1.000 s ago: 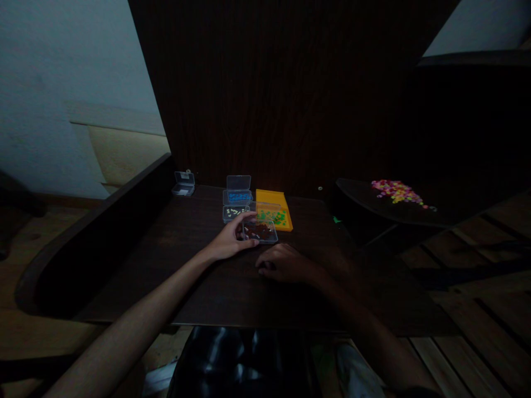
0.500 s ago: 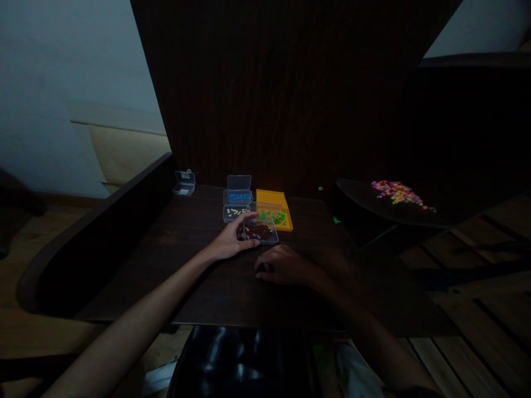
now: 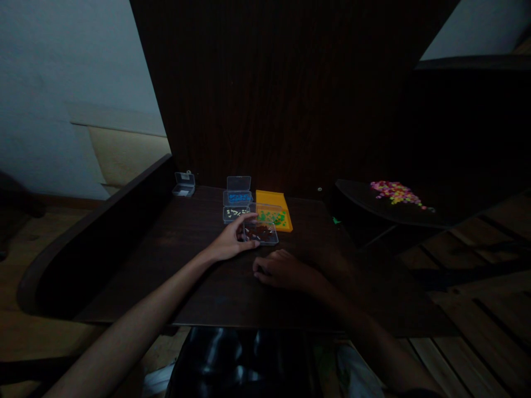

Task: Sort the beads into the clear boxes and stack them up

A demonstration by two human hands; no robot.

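My left hand grips the left side of a clear plastic box with its lid up; small dark red-brown pieces lie inside. Just to the right and nearer to me, my right hand rests low over the table with its fingers curled inward; whether they pinch anything small is hidden. Behind the held box stands a yellow tray with green pieces. A clear box of pale pieces and an open clear box of blue pieces sit behind my left hand.
At the table's back left stands another open clear box. A pile of pink, yellow and purple pieces lies on a dark ledge at the right. A raised side panel borders the dark table on the left.
My right hand's fingers have curled in more tightly, and the hand has shifted slightly. My left hand keeps its hold on the box.
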